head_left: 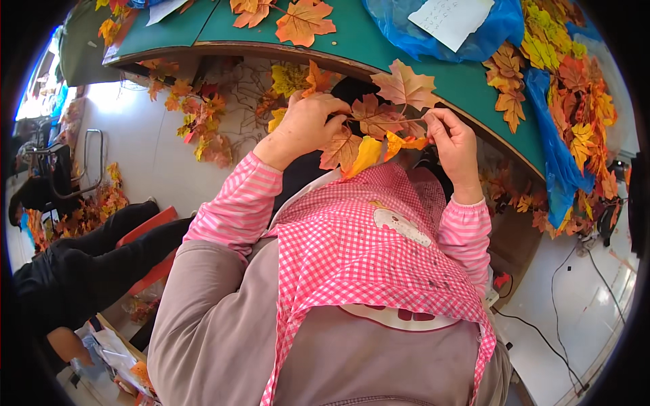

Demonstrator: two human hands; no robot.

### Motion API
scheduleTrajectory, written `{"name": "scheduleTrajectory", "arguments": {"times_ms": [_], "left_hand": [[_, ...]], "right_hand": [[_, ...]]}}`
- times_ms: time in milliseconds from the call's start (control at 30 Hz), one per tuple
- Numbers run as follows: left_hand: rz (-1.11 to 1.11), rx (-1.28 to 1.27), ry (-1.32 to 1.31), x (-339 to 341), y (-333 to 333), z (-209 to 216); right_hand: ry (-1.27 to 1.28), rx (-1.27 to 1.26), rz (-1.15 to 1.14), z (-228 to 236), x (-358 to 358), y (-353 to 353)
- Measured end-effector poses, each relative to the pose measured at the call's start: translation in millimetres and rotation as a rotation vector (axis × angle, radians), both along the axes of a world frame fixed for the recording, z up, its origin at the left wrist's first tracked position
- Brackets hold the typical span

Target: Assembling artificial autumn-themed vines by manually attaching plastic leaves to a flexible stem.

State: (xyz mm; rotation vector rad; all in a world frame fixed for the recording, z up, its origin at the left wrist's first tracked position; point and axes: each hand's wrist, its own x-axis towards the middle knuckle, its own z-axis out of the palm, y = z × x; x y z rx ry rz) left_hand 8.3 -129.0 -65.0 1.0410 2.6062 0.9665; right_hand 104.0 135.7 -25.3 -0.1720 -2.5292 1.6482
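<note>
Above the lap, near the edge of a green table [453, 78], two hands hold a bunch of paper-thin fall leaves [376, 118]

The bunch is between the hands, in front of the pink checked apron [325, 257], with orange, red-brown and yellow leaves on it; the left hand [308, 125] has its fingers bent and its thumb close to them, holding the left side of the bunch by a thin stem, and the right hand [453, 145] has its thumb and pointing finger pinched together on the right side; on the table are a big orange leaf [305, 21] and a blue bag [399, 27] with white paper [451, 20] on top, and more leaves [586, 115] hang at the right side
</note>
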Motion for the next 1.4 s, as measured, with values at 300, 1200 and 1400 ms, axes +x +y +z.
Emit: {"name": "scheduleTrajectory", "arguments": {"times_ms": [300,1200,1400], "left_hand": [[-0.103,0.175,-0.063,10,29,15],[0.222,0.646,-1.113,32,48,17],[0.279,0.699,-1.222,24,46,18]], "right_hand": [[0.014,0.002,-0.007,1,1,-4],[-0.038,-0.042,0.062,5,4,-17],[-0.021,-0.085,0.183,9,4,-18]]}}
